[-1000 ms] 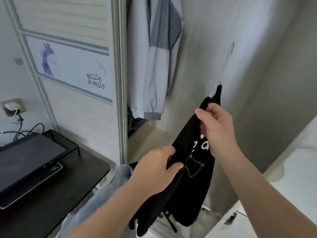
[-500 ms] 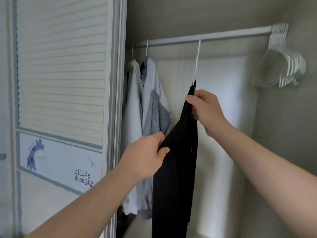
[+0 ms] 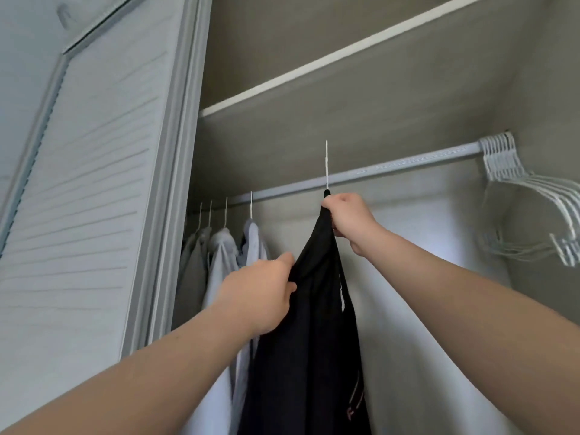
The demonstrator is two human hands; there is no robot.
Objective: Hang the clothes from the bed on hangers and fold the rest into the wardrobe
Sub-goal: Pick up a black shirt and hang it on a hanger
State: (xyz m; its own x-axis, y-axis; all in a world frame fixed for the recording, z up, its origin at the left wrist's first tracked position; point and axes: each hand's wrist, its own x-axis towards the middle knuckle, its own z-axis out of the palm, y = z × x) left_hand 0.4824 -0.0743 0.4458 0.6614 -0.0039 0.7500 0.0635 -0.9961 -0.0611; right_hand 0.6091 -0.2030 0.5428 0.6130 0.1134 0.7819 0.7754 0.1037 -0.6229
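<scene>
The open wardrobe holds a rail under a shelf. At the rail's left end hang several pale shirts on white hangers, packed close together beside the louvred door. At the rail's right end, a bunch of bare white hangers sits pressed against the side wall.

Between these two groups, a black garment is held up inside the wardrobe and drapes straight down, with a small pale print showing near its lower right edge. The right hand is clenched round the garment's top, just below the rail. A thin white hook rises from that hand, crosses the rail and ends above it. The hook is seen edge-on, so I cannot tell whether it rests over the rail. The left hand grasps a fold of the garment's left edge lower down, just in front of the nearest shirt.
</scene>
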